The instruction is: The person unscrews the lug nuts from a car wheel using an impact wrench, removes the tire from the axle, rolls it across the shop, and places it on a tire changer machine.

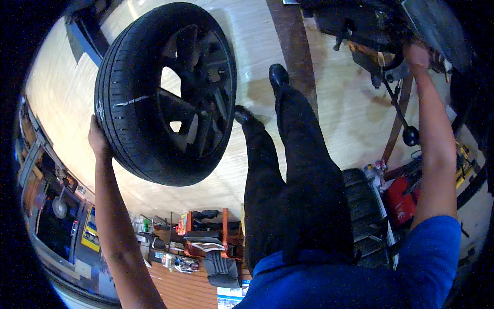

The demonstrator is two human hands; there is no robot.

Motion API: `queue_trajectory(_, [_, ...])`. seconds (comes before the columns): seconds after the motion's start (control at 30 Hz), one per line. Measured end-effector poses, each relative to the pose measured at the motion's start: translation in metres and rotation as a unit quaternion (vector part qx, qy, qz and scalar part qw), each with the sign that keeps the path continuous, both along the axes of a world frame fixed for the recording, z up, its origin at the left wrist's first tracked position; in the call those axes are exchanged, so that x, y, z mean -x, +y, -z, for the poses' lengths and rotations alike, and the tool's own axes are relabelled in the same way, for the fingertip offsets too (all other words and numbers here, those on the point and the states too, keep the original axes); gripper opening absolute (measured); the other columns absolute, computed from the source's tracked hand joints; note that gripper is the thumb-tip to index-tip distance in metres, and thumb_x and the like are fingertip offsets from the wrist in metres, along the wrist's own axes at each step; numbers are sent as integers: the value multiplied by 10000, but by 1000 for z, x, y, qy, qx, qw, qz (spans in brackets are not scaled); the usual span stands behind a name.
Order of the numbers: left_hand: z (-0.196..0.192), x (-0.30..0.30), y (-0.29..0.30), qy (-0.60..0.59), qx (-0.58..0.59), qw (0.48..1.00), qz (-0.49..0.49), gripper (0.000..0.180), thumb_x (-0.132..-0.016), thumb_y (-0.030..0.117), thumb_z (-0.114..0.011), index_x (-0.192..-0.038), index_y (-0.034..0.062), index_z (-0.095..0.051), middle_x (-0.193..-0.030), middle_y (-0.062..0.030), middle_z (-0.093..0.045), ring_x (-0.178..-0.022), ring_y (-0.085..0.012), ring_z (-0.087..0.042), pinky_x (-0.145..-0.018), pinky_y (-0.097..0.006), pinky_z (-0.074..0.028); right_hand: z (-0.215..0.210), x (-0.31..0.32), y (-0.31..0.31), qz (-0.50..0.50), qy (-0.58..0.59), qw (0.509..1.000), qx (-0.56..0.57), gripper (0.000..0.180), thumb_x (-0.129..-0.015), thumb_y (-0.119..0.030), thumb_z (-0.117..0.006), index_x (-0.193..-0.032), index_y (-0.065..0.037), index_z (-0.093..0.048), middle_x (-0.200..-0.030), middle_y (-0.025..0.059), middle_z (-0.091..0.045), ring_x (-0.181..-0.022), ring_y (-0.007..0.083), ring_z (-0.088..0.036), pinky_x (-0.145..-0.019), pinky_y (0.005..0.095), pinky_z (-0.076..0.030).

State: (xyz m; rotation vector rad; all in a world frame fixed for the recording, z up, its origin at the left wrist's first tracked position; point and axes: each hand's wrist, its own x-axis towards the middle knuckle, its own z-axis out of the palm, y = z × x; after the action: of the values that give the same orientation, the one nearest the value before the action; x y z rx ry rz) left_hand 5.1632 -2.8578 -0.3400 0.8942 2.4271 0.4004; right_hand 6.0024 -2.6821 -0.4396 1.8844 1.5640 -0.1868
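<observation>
A wheel (pixel 177 105), likely heavy, stiff and best gripped by its grooved tread (pixel 112 87), sits left of the person's legs (pixel 309 149); the left hand (pixel 98 138) touches its outer edge, the right hand (pixel 416 54) reaches into a dark machine (pixel 360 20), finger spread on both, and the right's hold, unclear

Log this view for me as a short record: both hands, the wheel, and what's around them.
Left hand: against the tread of the tyre
Right hand: reaching into a dark machine at upper right; exact grip unclear
Wheel: black tyre, dark spoked rim, pale streak across the tyre
Near right forearm: lever ending in a round black knob
Feet: black shoes on a pale floor
</observation>
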Motion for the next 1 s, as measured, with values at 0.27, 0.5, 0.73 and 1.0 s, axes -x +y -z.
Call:
queue_trajectory(0.27, [15, 48, -20, -82, -29, 996, -32, 527, -926, 375, -353, -1073, -84, -565, -958, -153, -617, -854, -193, -557, -796, -307, -419, -118, 161, -95, 58, 417, 892, -167, 224, -837, -153, -525, -1007, -16, -576, -866, 146, -629, -809, 234, -608, -744, 342, -466])
queue_trajectory(0.5, [29, 25, -25, -68, -41, 995, -62, 506, -931, 341, -358, -1093, -99, -546, -1002, -159, -602, -876, -199, -546, -833, -307, -405, 80, 356, -204, 130, 525, 837, 82, 227, -803, -231, -617, -813, -5, -619, -639, 82, -580, -600, 154, -543, -605, 290, -448])
queue_trajectory(0.73, [22, 24, -83, 59, -6, 994, 92, 432, -937, 170, -332, -1289, -77, -359, -1222, -176, -493, -1094, -207, -481, -960, -299, -346, 325, 469, -234, 289, 548, 777, 115, 248, -822, -220, -577, -794, 24, -612, -590, 73, -558, -438, 163, -478, -409, 321, -366])
queue_trajectory(1.0, [1, 17, -113, 117, 14, 989, 94, 456, -928, 175, -375, -1328, -38, -324, -1339, -155, -395, -1218, -214, -389, -1028, -312, -278, 398, 541, -262, 472, 435, 759, 114, 215, -847, -243, -563, -747, -54, -582, -633, 84, -565, -507, 182, -520, -408, 318, -361])
